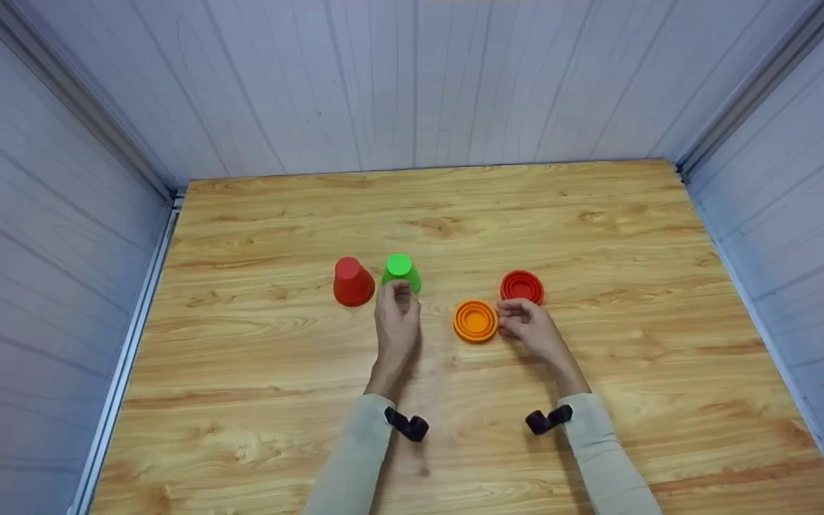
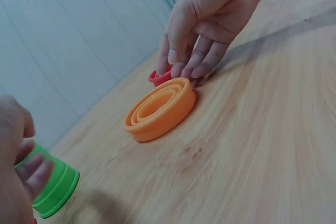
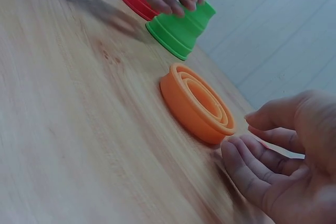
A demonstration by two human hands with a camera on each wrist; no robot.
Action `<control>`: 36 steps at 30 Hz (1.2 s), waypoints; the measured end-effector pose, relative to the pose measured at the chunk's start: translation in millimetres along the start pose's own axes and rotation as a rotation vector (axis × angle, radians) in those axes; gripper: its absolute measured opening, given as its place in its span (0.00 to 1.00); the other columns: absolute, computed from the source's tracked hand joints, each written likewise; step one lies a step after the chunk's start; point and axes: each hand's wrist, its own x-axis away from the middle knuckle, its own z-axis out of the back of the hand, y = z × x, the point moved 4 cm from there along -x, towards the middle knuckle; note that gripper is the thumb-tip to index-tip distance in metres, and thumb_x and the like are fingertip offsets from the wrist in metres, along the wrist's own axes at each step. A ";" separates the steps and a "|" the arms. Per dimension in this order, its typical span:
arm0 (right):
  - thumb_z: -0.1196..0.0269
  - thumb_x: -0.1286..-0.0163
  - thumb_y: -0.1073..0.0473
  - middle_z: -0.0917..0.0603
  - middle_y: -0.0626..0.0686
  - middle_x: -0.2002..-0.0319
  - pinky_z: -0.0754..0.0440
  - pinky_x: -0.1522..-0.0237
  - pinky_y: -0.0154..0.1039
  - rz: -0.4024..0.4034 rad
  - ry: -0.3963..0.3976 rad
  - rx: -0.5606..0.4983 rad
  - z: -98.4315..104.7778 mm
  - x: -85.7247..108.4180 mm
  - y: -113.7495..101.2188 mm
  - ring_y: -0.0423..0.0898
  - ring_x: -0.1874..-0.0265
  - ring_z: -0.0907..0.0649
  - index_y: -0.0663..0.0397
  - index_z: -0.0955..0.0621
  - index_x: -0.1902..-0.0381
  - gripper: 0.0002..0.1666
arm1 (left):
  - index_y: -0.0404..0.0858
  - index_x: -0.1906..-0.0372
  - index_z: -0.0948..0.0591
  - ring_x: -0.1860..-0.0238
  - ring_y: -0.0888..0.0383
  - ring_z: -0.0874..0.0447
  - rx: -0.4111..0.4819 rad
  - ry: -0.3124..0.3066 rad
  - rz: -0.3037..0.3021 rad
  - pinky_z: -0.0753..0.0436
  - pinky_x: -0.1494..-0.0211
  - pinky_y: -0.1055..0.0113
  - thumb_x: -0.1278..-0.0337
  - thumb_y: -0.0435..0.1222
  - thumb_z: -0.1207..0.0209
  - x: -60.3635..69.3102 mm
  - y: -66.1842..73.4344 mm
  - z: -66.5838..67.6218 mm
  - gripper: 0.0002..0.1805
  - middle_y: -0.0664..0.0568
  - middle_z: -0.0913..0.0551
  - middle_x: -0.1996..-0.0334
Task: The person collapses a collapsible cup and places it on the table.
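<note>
A green collapsible cup (image 1: 399,266) stands upside down, stretched to its full height. Right in front of it hovers my left hand (image 1: 398,322), fingers loosely bent; whether they touch the cup is hard to tell. Flattened into rings, an orange collapsible cup (image 1: 475,321) lies with its opening up. My right hand (image 1: 533,329) is just to its right, fingers relaxed, the fingertips (image 3: 231,148) close to its rim and holding nothing. Behind that hand lies a flattened red collapsible cup (image 1: 522,286), partly hidden in the left wrist view.
Left of the green cup stands a tall red collapsible cup (image 1: 353,282), also upside down. All the cups are on a wood-grain table (image 1: 262,429). White panelled walls (image 1: 412,86) border it at the back and on both sides.
</note>
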 end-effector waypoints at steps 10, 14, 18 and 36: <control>0.40 0.32 0.66 0.22 0.67 0.49 0.16 0.54 0.40 0.025 0.008 0.033 4.4 -0.6 -6.3 0.50 0.56 0.18 0.68 0.26 0.44 0.20 | 0.37 0.43 0.33 0.42 0.50 0.32 -0.195 0.136 -0.030 0.25 0.39 0.58 0.43 0.33 0.41 -6.8 6.4 9.7 0.24 0.46 0.34 0.45; 0.39 0.33 0.65 0.22 0.68 0.49 0.16 0.54 0.42 0.037 0.017 0.041 6.5 -0.4 -7.8 0.53 0.55 0.19 0.67 0.25 0.45 0.20 | 0.36 0.41 0.34 0.39 0.50 0.35 -0.237 0.135 -0.032 0.28 0.35 0.56 0.44 0.33 0.38 -11.7 7.2 8.1 0.26 0.45 0.35 0.44; 0.40 0.32 0.66 0.23 0.70 0.48 0.16 0.52 0.44 0.042 0.020 0.035 8.6 -0.2 -8.3 0.56 0.52 0.19 0.69 0.26 0.44 0.20 | 0.36 0.38 0.35 0.38 0.50 0.34 -0.244 0.118 -0.035 0.31 0.32 0.56 0.44 0.33 0.37 -16.1 6.1 4.8 0.30 0.44 0.34 0.42; 0.40 0.33 0.67 0.22 0.68 0.54 0.16 0.55 0.45 0.101 0.072 -0.060 14.5 3.4 -15.5 0.53 0.58 0.18 0.70 0.25 0.47 0.18 | 0.39 0.36 0.35 0.39 0.57 0.32 -0.119 -0.021 0.031 0.31 0.31 0.60 0.35 0.36 0.44 -29.5 -5.8 6.4 0.24 0.50 0.31 0.42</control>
